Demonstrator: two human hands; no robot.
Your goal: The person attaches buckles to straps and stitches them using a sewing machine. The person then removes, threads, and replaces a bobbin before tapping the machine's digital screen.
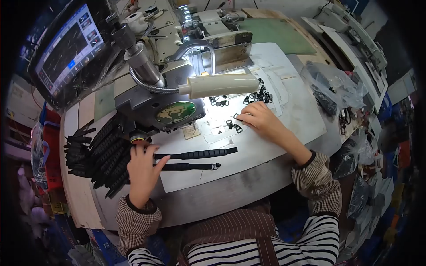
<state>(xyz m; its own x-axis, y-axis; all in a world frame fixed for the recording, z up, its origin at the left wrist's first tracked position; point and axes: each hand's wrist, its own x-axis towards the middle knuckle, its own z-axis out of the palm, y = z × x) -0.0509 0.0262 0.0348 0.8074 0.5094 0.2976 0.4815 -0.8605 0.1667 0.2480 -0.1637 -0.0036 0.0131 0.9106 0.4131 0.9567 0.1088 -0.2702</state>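
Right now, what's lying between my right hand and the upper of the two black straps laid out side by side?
A few loose black buckles on the white sheet, between your right hand and the upper strap, seen in the head view.

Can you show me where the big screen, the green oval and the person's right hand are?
Screen (66,53): head view, middle of its display.
Green oval (175,112): head view, middle of its face.
Right hand (262,119): head view, back of the hand.
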